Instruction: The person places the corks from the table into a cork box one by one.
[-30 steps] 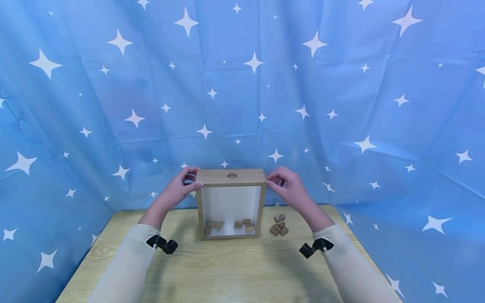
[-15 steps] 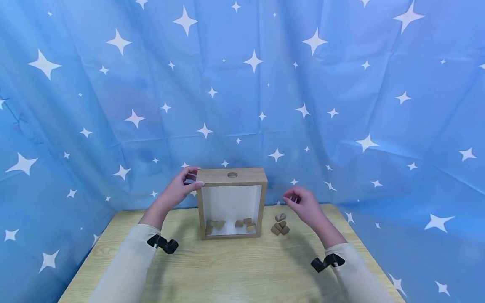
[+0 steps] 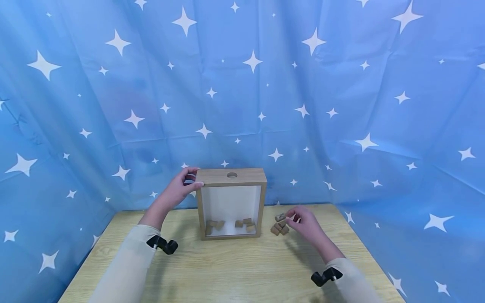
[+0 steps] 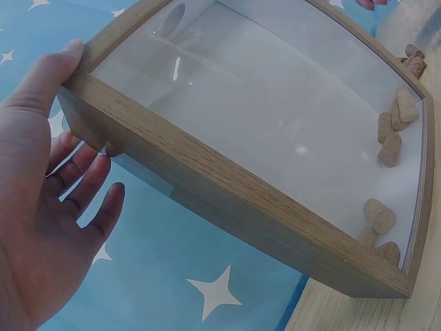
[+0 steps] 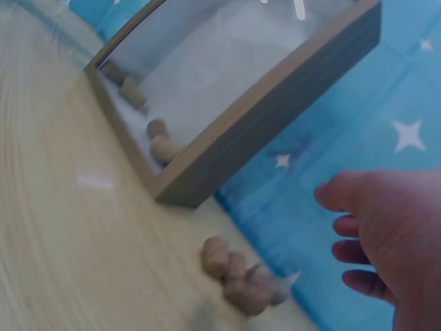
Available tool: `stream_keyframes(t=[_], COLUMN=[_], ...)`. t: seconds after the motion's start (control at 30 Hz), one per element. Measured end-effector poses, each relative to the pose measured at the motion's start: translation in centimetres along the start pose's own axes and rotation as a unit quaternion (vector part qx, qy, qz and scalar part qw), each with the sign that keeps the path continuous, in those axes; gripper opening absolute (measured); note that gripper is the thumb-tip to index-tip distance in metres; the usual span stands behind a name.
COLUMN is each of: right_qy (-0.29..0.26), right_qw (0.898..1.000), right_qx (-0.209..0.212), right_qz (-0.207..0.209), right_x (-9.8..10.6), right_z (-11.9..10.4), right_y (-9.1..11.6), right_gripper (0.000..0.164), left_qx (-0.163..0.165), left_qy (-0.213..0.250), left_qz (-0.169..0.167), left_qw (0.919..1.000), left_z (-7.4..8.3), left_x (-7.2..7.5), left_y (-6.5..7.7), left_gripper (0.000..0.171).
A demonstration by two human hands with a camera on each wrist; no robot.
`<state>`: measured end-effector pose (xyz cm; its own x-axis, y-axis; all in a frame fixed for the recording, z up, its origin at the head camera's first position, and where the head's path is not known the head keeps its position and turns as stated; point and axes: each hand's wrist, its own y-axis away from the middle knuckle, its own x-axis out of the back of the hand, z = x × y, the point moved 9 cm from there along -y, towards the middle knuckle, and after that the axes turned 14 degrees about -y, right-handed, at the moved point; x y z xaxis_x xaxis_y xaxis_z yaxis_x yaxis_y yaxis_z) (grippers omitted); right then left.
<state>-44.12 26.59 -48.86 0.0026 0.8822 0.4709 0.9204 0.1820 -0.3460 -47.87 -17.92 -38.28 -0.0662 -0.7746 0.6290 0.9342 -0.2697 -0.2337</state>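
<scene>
A wooden shadow box [image 3: 216, 178] stands upright on the table, with a clear front and a round hole in its top. My left hand [image 3: 175, 190] grips its upper left corner, thumb on the front edge and fingers round the back. Several corks [image 4: 390, 149] lie at the bottom inside, in two loose groups. To the right of the box is a small pile of corks [image 3: 279, 227]. My right hand [image 3: 307, 226] is beside this pile, fingers loosely bent; in the right wrist view nothing shows between them, and they stay apart from the corks.
A light wood-grain table [image 3: 227, 269] carries everything. Behind it hangs a blue curtain [image 3: 235, 113] with white stars, close to the table's back edge. A black wrist camera [image 3: 163, 244] sits on the left sleeve.
My right hand has left the upper right corner of the box and moved right, then down to the cork pile. The left hand and the box have stayed put.
</scene>
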Motion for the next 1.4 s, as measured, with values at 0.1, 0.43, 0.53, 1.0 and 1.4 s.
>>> stream_keyframes(t=[0.1, 0.43, 0.53, 1.0, 1.4], right_qy=[-0.003, -0.010, -0.021, -0.002, 0.032], right_qw=[1.000, 0.999, 0.998, 0.999, 0.998], right_qx=[-0.012, -0.045, -0.046, -0.043, -0.052], right_qz=[-0.009, -0.018, -0.021, -0.014, -0.024], right_x=[-0.6, -2.2, -2.7, -3.2, -3.4], right_z=[1.4, 4.6, 4.9, 6.0, 6.7], right_y=[0.3, 1.1, 1.3, 1.6, 1.4], right_gripper=[0.014, 0.020, 0.019, 0.019, 0.021], left_qx=[0.001, 0.002, 0.001, 0.005, -0.001], left_qy=[0.001, -0.007, -0.004, -0.002, -0.002], left_qz=[0.000, 0.000, -0.001, -0.005, -0.001], left_qw=[1.0000, 1.0000, 1.0000, 1.0000, 1.0000], left_z=[-0.1, -0.1, -0.1, 0.0, 0.0], left_x=[0.0, 0.1, 0.1, -0.1, 0.0], left_y=[0.0, 0.1, 0.1, 0.1, 0.0], left_gripper=[0.074, 0.075, 0.074, 0.074, 0.073])
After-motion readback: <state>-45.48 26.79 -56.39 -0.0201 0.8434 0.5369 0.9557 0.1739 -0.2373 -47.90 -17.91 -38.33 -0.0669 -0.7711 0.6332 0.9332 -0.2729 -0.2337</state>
